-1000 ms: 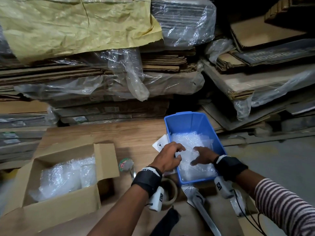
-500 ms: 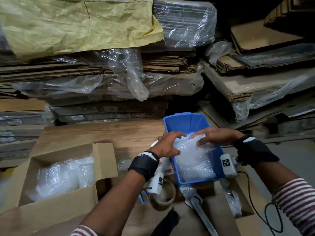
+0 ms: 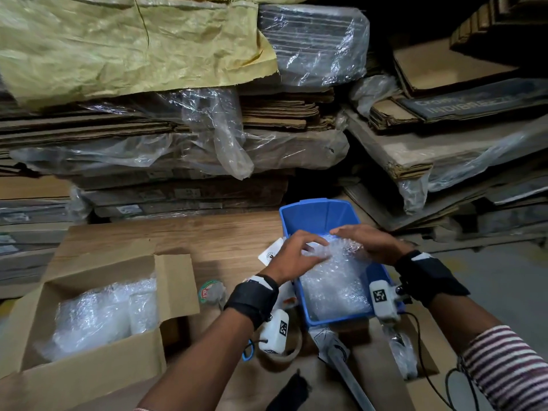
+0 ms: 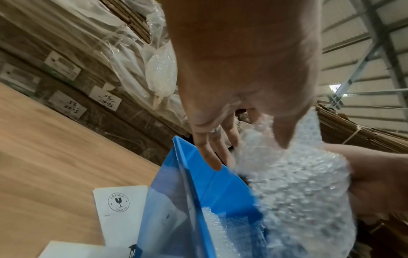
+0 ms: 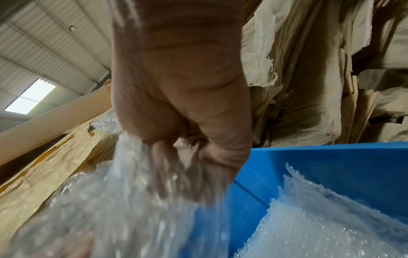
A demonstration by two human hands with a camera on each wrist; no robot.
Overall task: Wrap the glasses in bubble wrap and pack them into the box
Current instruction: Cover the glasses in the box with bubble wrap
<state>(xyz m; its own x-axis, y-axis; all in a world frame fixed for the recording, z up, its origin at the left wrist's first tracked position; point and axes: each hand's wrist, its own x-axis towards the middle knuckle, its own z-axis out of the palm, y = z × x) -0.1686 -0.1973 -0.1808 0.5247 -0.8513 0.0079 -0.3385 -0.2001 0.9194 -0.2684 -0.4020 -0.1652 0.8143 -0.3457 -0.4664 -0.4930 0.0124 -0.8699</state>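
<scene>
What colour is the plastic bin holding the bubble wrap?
The plastic bin is bright blue, clearest in the head view.

A crumpled sheet of clear bubble wrap [image 3: 335, 271] rises out of the blue bin [image 3: 314, 215]; more lies flat inside. My cardboard box [image 3: 98, 369] sits open to the left, holding wrapped bundles [image 3: 98, 312], probably glasses, though I can't see through.

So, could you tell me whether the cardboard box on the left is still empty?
No, in the head view the cardboard box already holds bubble-wrapped bundles, its flaps standing open.
</scene>
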